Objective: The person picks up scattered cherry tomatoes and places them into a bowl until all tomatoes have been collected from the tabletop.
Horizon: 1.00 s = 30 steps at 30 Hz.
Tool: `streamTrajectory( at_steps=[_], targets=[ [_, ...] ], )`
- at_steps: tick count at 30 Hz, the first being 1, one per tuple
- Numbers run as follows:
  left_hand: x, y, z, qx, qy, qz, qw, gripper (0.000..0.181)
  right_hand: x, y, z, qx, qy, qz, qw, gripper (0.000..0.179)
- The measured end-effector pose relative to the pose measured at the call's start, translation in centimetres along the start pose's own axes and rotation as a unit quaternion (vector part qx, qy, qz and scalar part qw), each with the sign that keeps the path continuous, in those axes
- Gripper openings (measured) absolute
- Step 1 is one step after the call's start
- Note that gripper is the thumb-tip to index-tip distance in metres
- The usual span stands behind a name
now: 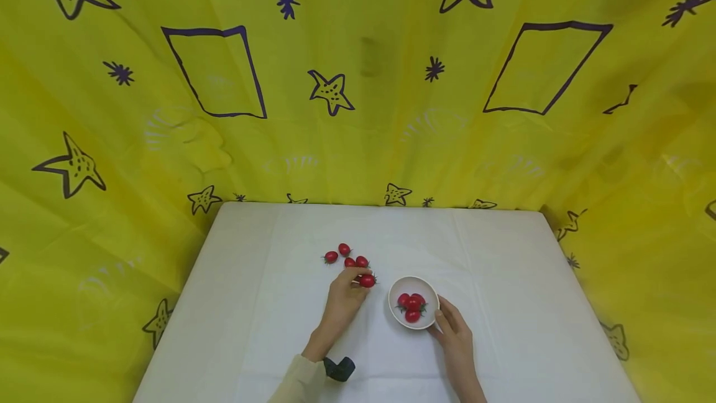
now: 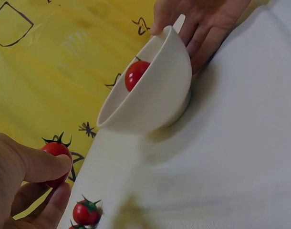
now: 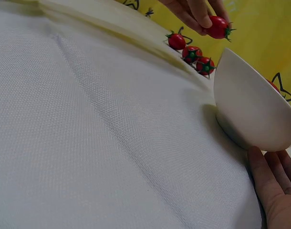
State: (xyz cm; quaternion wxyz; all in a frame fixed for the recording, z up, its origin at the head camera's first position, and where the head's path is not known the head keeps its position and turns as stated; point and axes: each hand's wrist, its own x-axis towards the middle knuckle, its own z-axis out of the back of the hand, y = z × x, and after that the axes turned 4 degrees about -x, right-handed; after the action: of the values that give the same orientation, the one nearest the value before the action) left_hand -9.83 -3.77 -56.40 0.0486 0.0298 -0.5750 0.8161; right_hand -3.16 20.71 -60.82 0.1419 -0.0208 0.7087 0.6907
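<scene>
White bowl: stands upright on the white table (image 1: 503, 260) in front of you, to the right of your loose fruit, its open mouth facing up (image 1: 413, 285)
Bowl's contents: at least four red tomatoes with green stems, bunched together on the bottom (image 1: 413, 316); some overlap, so you cannot get an exact count
Your left hand (image 1: 340, 298): thumb and fingers clamped on one red tomato (image 1: 367, 280), held outside the bowl, left of its rim and apart from it
Your right hand (image 1: 455, 331): at the bowl's right side, thumb and fingers closed about its edge and outer wall
Loose tomatoes: four on the table beyond your left hand, two of them side by side nearest your fingers (image 1: 362, 262), two a little farther to the left (image 1: 331, 257)
Left wrist: a dark object (image 1: 339, 369) beside your pale sleeve (image 1: 302, 379)
Backdrop: yellow cloth (image 1: 369, 154) with dark drawn stars, surrounding your table's far edge and sides
</scene>
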Motion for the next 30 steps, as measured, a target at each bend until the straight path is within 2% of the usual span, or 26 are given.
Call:
streamTrajectory(
  at_steps=[6, 10, 13, 16, 19, 22, 25, 30],
  targets=[
    [-0.9, -1.4, -1.4, -0.014, 0.031, -0.043, 0.9985, 0.034, 0.1, -0.1, -0.2, -0.007, -0.002, -0.010, 0.9999, 0.052],
    [-1.4, -2.1, -2.0, 0.004, 0.047, -0.076, 0.9960, 0.035, 0.1, 0.0, -0.2, -0.016, -0.005, -0.010, 0.9998, 0.052],
    [-1.7, -2.2, -2.2, 0.024, 0.064, -0.086, 0.9939, 0.035, 0.1, 0.0, -0.2, -0.021, -0.006, -0.009, 0.9997, 0.052],
    [-1.8, -2.3, -2.4, 0.047, 0.090, -0.108, 0.9889, 0.035, 0.1, 0.0, -0.2, -0.024, -0.007, -0.008, 0.9996, 0.051],
    [-1.8, -2.2, -2.5, 0.075, 0.127, -0.130, 0.9804, 0.034, 0.1, 0.0, -0.2, -0.024, -0.011, -0.008, 0.9996, 0.050],
    [-1.8, -2.2, -2.7, 0.116, 0.170, -0.141, 0.9684, 0.034, 0.0, -0.1, -0.2, -0.026, -0.012, -0.005, 0.9996, 0.051],
    [-1.7, -2.5, -2.8, 0.166, 0.208, -0.150, 0.9522, 0.032, 0.0, -0.1, -0.3, -0.025, -0.010, 0.000, 0.9996, 0.051],
    [-1.4, -3.1, -3.1, 0.230, 0.230, -0.183, 0.9278, 0.028, 0.0, -0.1, -0.3, -0.018, -0.011, -0.001, 0.9998, 0.051]
  ],
)
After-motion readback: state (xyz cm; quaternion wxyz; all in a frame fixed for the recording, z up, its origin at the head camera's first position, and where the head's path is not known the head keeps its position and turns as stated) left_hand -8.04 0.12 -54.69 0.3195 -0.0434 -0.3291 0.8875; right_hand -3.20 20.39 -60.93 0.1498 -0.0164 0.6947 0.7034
